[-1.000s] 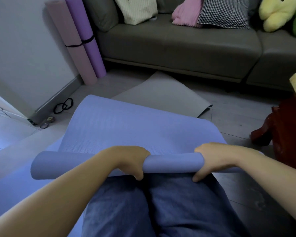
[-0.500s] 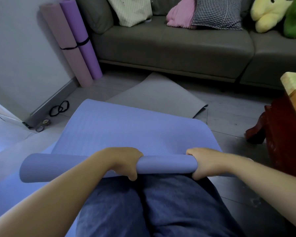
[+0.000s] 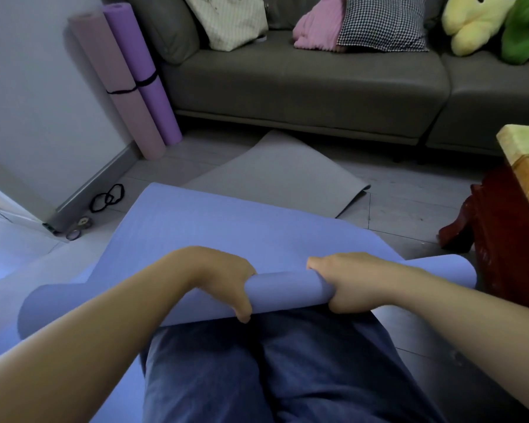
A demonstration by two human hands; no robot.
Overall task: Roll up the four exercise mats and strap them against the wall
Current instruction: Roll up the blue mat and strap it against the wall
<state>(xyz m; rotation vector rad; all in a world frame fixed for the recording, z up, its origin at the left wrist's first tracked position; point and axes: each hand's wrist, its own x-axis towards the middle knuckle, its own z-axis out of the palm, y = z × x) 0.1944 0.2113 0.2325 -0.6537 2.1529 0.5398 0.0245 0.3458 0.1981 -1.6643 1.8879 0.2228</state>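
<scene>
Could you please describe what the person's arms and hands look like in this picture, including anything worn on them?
Both arms are bare right up to the picture's edge, with no sleeve in view. The left hand and the right hand wear no gloves, and no watch, bracelet or ring can be seen. The fingers mostly curl out of sight. Below the arms, blue trousers cover the legs.

Grey tiled floor (image 3: 388, 209) bears blue mat (image 3: 226, 230), flat grey mat (image 3: 275, 175), black straps (image 3: 107, 198), two upright rolled mats (image 3: 135, 83).
</scene>
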